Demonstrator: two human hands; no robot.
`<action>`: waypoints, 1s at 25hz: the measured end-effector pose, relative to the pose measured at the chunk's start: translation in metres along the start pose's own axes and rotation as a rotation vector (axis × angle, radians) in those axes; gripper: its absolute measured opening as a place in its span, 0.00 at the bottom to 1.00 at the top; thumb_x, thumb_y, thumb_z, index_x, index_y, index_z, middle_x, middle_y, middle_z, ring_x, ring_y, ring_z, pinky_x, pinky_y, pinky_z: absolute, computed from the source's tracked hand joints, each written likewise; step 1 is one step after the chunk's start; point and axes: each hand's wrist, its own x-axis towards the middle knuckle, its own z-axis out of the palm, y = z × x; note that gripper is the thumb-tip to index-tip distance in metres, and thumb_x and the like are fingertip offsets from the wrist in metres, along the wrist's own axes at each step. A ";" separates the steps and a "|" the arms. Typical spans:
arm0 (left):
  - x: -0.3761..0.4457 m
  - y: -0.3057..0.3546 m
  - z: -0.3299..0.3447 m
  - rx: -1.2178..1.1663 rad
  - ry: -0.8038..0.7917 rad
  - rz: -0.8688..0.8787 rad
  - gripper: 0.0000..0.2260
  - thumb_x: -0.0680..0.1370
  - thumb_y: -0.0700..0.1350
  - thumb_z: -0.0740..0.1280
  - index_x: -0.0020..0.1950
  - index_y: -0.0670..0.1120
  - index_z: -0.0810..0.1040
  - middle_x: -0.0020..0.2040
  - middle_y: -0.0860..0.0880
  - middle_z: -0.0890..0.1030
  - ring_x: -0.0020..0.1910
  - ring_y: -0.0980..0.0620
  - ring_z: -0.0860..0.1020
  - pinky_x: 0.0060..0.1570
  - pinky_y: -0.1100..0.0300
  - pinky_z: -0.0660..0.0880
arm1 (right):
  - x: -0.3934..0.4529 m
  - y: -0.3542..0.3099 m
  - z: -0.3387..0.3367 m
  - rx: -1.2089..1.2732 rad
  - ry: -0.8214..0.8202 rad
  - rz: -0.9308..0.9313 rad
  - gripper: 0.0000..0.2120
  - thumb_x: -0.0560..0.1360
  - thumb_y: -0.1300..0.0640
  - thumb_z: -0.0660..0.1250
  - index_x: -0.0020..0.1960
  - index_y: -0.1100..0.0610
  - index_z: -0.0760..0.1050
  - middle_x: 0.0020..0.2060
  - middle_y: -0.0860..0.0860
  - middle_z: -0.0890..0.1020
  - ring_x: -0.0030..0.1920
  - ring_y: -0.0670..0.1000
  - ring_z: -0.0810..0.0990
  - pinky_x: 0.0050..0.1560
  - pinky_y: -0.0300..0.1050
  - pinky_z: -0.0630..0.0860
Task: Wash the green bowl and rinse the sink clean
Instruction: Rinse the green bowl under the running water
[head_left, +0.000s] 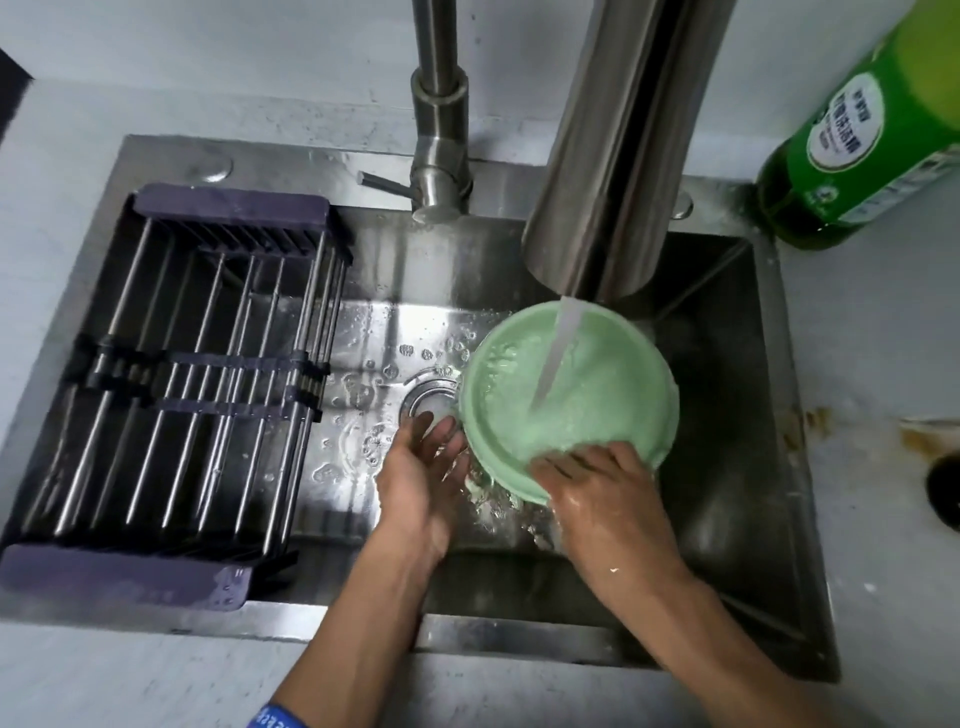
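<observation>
The green bowl (582, 384) is tilted in the steel sink (727, 467), right of the drain (428, 397). Water runs from the faucet spout (618, 156) into the bowl. My right hand (597, 493) grips the bowl's near rim, fingers inside it. My left hand (423, 467) is just left of the bowl near its lower rim, fingers spread; whether it touches the bowl is unclear.
A dark drying rack (192, 379) with metal bars spans the sink's left half. A green detergent bottle (872, 135) stands on the counter at the back right. A dark round object (945, 493) sits at the right edge. The faucet base (439, 171) rises behind the sink.
</observation>
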 end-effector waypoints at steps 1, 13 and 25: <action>-0.002 -0.002 0.001 -0.001 -0.008 -0.004 0.11 0.84 0.50 0.55 0.56 0.48 0.76 0.47 0.48 0.83 0.39 0.53 0.81 0.42 0.59 0.78 | 0.001 -0.005 0.002 0.007 -0.018 -0.013 0.17 0.64 0.61 0.68 0.51 0.52 0.82 0.45 0.48 0.86 0.45 0.55 0.83 0.52 0.51 0.69; -0.002 -0.014 0.028 0.158 -0.257 -0.007 0.19 0.81 0.57 0.58 0.57 0.46 0.82 0.48 0.44 0.86 0.45 0.46 0.85 0.43 0.57 0.80 | 0.008 -0.010 -0.005 -0.269 -0.043 0.022 0.18 0.62 0.65 0.61 0.50 0.62 0.80 0.42 0.59 0.83 0.47 0.62 0.80 0.54 0.57 0.70; -0.002 0.006 0.019 1.188 -0.103 0.951 0.26 0.84 0.55 0.54 0.80 0.50 0.55 0.80 0.48 0.59 0.78 0.50 0.57 0.77 0.50 0.55 | -0.004 -0.025 0.029 0.030 0.111 -0.088 0.21 0.66 0.65 0.73 0.57 0.55 0.80 0.50 0.48 0.84 0.51 0.55 0.80 0.53 0.50 0.65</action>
